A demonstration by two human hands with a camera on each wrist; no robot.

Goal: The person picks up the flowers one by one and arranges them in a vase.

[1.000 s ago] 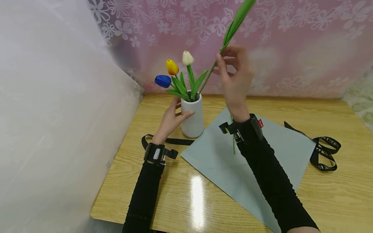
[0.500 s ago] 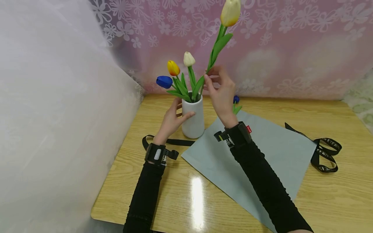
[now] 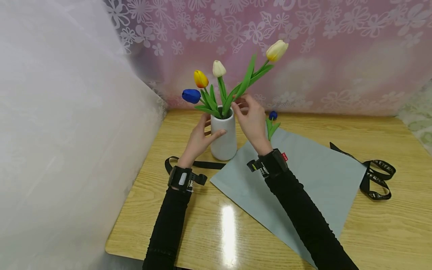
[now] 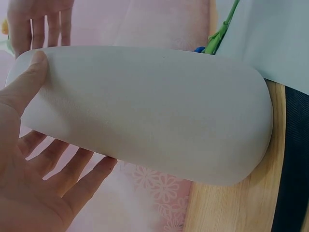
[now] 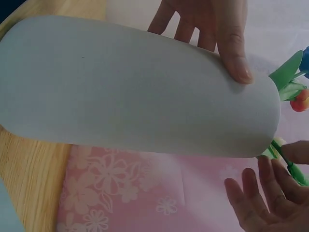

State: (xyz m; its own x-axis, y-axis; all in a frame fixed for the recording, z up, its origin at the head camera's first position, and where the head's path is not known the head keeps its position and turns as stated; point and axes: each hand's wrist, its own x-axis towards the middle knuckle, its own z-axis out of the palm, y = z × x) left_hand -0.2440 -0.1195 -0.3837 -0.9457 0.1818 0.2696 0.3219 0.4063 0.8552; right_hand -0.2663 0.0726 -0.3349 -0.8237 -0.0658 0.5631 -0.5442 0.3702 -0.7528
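A white vase [image 3: 223, 144] stands upright on the table, my left hand [image 3: 198, 141] gripping its side with the thumb across the front and the fingers behind. Blue [image 3: 191, 96], yellow-orange [image 3: 201, 78] and white tulips [image 3: 219, 68] stand in it. At the rim, my right hand [image 3: 252, 122] pinches the stem of a cream tulip [image 3: 277, 50], which leans to the right; its lower stem is hidden within the vase. Close up in the left wrist view, the vase wall [image 4: 154, 111] fills the middle. The right wrist view shows a green stem [image 5: 291, 166] between thumb and fingers.
Under my right arm lies a grey sheet [image 3: 303, 187], and another blue tulip [image 3: 273, 115] rests at its far corner. Black ribbon [image 3: 374, 195] loops at the right; more ribbon [image 3: 209, 165] lies left of the sheet. A pink floral curtain [image 3: 337, 75] hangs behind the wooden table [image 3: 398, 232].
My right hand has come down and left to the vase rim, lowering the cream tulip into the vase. Its bloom now leans right. My left hand stays on the vase.
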